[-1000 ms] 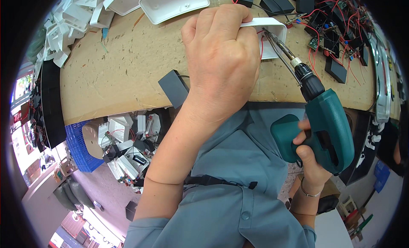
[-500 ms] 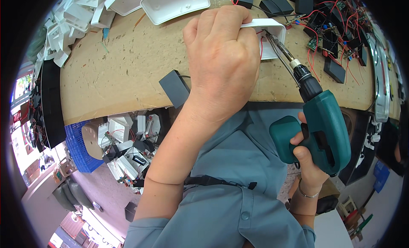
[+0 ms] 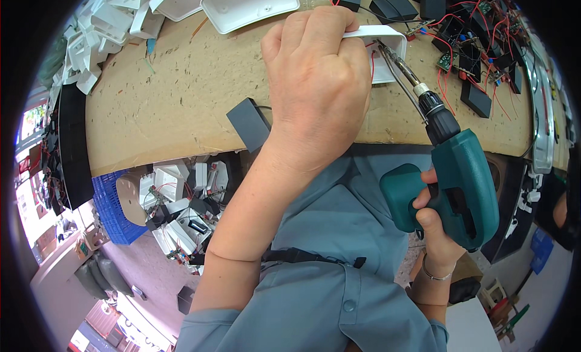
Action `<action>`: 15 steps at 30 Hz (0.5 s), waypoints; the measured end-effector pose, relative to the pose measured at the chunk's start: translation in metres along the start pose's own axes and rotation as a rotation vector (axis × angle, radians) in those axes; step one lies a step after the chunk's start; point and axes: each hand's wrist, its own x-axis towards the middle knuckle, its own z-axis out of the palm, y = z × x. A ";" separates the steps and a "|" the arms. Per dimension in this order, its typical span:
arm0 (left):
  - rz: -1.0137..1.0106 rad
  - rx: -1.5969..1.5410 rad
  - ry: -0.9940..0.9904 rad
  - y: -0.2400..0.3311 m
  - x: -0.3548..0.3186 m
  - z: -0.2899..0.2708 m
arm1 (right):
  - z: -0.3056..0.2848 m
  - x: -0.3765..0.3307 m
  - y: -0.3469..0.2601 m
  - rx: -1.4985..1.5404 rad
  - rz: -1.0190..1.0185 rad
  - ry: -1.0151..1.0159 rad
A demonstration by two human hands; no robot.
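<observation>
My left hand (image 3: 321,88) is closed over the near side of a white plastic housing (image 3: 393,49) and holds it on the cardboard-topped bench. Red wires run inside the housing, partly hidden by my fingers. In my right hand (image 3: 439,231) is a green pistol-shaped soldering gun (image 3: 469,176), with fingers round the grip at the trigger. Its metal tip, with a thin tube alongside, reaches into the housing beside a red wire. Whether the tip touches anything there is too small to tell. A black box with a cable (image 3: 249,125) lies left of my left wrist.
A heap of black boxes, circuit boards and red wires (image 3: 478,55) lies at the right. White shells (image 3: 100,31) pile up at the far left, and an open white shell (image 3: 248,10) lies behind my hand. Below the bench, a blue crate (image 3: 118,213) stands beside assorted parts.
The soldering gun has shifted very slightly, its tip still inside the housing. My left hand and the housing have barely moved.
</observation>
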 end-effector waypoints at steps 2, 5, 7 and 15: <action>-0.002 -0.002 -0.004 0.000 0.000 0.000 | 0.000 -0.001 0.000 0.001 0.020 0.006; -0.006 -0.005 -0.005 0.000 -0.001 0.000 | 0.000 -0.002 0.001 -0.001 0.037 0.019; -0.008 -0.004 -0.003 -0.001 -0.001 0.000 | 0.001 -0.002 0.000 0.002 0.042 0.017; 0.000 -0.018 -0.008 -0.001 0.000 -0.001 | 0.000 -0.004 -0.001 0.045 0.086 0.026</action>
